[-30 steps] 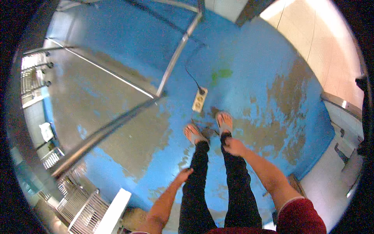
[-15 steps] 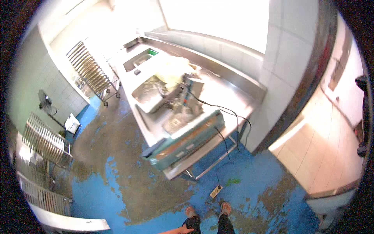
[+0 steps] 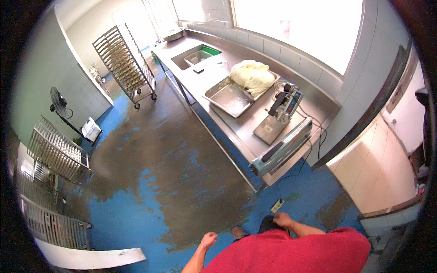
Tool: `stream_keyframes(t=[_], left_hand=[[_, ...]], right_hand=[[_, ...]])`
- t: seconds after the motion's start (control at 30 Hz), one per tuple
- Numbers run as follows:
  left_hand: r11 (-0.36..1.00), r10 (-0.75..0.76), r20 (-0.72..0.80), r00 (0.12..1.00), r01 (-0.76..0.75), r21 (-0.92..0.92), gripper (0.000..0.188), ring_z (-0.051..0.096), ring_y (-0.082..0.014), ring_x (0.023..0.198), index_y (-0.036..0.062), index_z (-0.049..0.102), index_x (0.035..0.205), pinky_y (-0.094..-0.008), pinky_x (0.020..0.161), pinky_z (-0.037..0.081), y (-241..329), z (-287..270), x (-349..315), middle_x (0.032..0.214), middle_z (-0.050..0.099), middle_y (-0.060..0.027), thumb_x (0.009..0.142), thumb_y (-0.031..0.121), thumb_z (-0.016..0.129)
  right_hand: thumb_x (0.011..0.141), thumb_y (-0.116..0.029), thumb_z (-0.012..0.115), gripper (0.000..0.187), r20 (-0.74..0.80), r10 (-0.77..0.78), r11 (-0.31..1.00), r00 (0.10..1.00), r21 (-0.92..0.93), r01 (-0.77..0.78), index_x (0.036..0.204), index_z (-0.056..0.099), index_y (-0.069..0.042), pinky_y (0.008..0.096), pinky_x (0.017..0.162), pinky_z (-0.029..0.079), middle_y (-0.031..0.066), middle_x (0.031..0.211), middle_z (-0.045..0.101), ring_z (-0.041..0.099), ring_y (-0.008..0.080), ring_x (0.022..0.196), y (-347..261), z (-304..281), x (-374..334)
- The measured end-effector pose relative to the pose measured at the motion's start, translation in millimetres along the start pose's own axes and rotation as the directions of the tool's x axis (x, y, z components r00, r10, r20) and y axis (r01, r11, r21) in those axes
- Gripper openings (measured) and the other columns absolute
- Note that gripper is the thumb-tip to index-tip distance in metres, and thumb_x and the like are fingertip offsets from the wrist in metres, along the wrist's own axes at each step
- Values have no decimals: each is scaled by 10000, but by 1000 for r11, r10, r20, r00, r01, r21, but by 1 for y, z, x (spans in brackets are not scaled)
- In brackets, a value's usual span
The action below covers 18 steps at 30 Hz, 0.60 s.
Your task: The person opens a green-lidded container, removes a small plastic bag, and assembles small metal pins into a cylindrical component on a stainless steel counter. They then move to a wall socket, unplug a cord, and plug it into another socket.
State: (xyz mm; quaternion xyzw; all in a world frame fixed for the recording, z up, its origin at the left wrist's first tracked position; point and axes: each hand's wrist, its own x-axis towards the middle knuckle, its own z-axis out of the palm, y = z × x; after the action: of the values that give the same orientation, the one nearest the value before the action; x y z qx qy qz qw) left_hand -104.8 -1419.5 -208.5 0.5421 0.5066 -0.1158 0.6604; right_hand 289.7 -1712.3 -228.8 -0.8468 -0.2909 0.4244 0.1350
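My left hand [image 3: 209,240] hangs loosely curled over the blue floor, with nothing visible in it. My right hand [image 3: 284,220] is curled in front of my dark trousers [image 3: 268,224], and no object shows in it. Ahead to the right stands a steel counter [image 3: 214,116]. On it, a large pale mass of dough [image 3: 252,76] lies partly on a metal tray [image 3: 234,98]. Closer to me are a flat-plated machine [image 3: 269,128] with a small control panel and a long blue-grey bar sealer [image 3: 282,148] at the counter's end. Both hands are away from these things.
A power strip [image 3: 277,206] with a cable lies on the floor near my feet. Wheeled tray racks [image 3: 125,63] stand at the far left and the near left [image 3: 59,150]. A black fan [image 3: 59,102] is by the left wall. A sink [image 3: 182,59] is set in the counter.
My view has shifted, so the counter now appears farther right and sharper. My red top and both forearms have come into view; earlier only one hand showed, near my leg.
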Motion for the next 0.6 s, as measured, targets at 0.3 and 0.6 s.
stream_keyframes(t=[0.3,0.6], left_hand=[[874,468,-66,881,-472,-114,270,638,-117,757,6,661,1175,-261,629,505,364,-63,113,902,695,-43,945,137,606],[814,423,68,904,-346,-467,452,619,-311,1093,10,524,1312,-396,875,537,666,-51,319,1213,604,-162,985,301,637]], right_hand=[[949,-345,634,456,143,-477,849,867,331,412,1272,626,-23,417,869,543,185,1069,725,695,304,985,-318,-124,1],[946,-247,664,281,-385,-364,657,848,539,527,1075,696,1,364,793,542,136,937,723,677,219,837,-423,-216,94]])
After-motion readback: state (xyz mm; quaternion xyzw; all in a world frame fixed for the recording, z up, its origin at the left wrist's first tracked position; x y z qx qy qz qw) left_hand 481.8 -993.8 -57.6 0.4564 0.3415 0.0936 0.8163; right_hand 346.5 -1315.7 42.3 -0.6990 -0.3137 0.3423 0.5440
